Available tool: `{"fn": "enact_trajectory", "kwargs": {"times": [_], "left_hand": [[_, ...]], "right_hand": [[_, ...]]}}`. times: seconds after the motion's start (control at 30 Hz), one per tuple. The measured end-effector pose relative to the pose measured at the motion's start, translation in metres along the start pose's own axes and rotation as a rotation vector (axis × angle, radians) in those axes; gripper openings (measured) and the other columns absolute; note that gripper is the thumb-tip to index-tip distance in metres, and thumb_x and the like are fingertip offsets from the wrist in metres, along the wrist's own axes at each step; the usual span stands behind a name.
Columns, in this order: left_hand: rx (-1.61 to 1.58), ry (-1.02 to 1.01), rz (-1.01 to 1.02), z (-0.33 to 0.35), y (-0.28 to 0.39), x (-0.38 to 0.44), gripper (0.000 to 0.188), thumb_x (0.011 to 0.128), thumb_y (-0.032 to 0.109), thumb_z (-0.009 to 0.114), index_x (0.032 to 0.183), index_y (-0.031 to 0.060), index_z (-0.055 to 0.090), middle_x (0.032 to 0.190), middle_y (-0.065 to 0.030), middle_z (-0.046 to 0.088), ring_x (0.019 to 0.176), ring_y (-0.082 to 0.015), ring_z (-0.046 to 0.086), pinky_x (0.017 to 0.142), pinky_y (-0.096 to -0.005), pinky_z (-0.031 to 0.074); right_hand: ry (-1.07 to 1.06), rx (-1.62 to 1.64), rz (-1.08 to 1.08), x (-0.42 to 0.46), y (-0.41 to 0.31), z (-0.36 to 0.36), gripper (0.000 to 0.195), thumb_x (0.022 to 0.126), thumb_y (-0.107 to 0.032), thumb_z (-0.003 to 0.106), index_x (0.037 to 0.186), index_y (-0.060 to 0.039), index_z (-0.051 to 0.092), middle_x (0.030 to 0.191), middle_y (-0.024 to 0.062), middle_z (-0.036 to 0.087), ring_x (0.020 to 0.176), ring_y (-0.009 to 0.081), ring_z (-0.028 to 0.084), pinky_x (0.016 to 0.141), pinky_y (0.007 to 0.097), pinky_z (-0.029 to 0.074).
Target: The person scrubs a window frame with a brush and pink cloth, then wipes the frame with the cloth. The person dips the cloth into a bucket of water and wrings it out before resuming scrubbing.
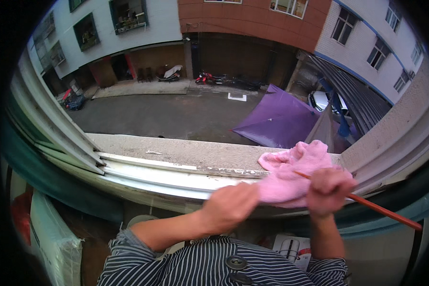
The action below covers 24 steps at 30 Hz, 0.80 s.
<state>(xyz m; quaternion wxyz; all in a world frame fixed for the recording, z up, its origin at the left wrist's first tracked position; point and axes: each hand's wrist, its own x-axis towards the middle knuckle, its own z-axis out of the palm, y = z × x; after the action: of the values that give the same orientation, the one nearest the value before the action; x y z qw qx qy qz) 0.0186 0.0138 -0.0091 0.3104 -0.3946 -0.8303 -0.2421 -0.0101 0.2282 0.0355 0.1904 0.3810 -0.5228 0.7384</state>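
A pink cloth lies bunched over the right part of the window sill and its metal track. My left hand, slightly blurred, is closed on the cloth's left edge. In my right hand is a thin reddish-brown stick; its tapered tip points left over the cloth and its thicker end sticks out to the lower right. That hand is at the cloth's right side; whether it grips the cloth too is unclear.
Beyond the rough outer ledge is a drop to a street with a purple canopy and parked motorcycles. Window frame rails rise at left, a wall at right. Indoors, a plastic-wrapped box stands lower left, a printed box below my right forearm.
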Motion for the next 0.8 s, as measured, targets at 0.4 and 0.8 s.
{"fn": "enact_trajectory", "kwargs": {"times": [0.4, 0.8], "left_hand": [[-0.246, -0.043, -0.399, -0.051, -0.053, -0.024, 0.045, 0.07, 0.014, 0.068, 0.111, 0.0039, 0.053, 0.105, -0.0143, 0.055, 0.09, -0.032, 0.053, 0.078, -0.0368, 0.043], [0.046, 0.043, -0.377, -0.038, -0.06, -0.036, 0.031, 0.064, 0.006, 0.065, 0.094, 0.001, 0.058, 0.086, -0.0131, 0.057, 0.08, -0.029, 0.056, 0.069, -0.0374, 0.045]], "right_hand": [[0.242, 0.181, 0.237, -0.011, 0.071, 0.059, 0.053, 0.096, -0.04, 0.029, 0.055, -0.0068, 0.037, 0.046, 0.0006, 0.029, 0.039, 0.0103, 0.022, 0.04, 0.0261, 0.021], [0.238, 0.265, 0.323, -0.021, 0.079, 0.083, 0.049, 0.097, -0.035, 0.028, 0.055, -0.0105, 0.033, 0.047, -0.0016, 0.027, 0.04, 0.0105, 0.024, 0.039, 0.0257, 0.021]]}}
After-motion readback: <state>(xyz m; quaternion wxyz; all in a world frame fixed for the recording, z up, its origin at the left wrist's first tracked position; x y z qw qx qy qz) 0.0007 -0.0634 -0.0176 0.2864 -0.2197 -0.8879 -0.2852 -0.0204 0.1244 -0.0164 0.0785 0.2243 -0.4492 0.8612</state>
